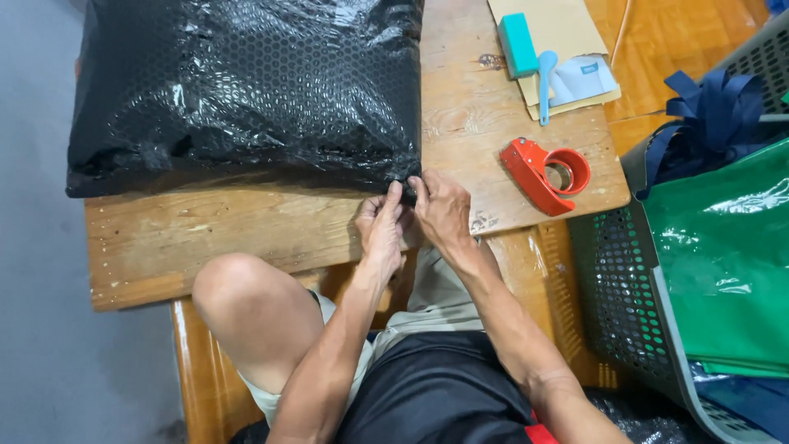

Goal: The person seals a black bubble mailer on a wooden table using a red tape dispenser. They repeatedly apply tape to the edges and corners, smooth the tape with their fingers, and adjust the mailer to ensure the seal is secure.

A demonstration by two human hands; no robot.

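On a worn wooden table (246, 238), both hands (415, 215) pinch the black bubble-wrapped parcel (246, 90)'s corner.

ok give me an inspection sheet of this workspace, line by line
surface: worn wooden table, scuffed and stained
job's things: black bubble-wrap parcel lying flat on the table
clutter: red tape dispenser; brown envelopes with a teal block and a blue scoop on them
grippers: left hand and right hand both pinch the parcel's near right corner
cables: nothing seen
surroundings: grey mesh basket holding a green bag and navy straps; wooden bench
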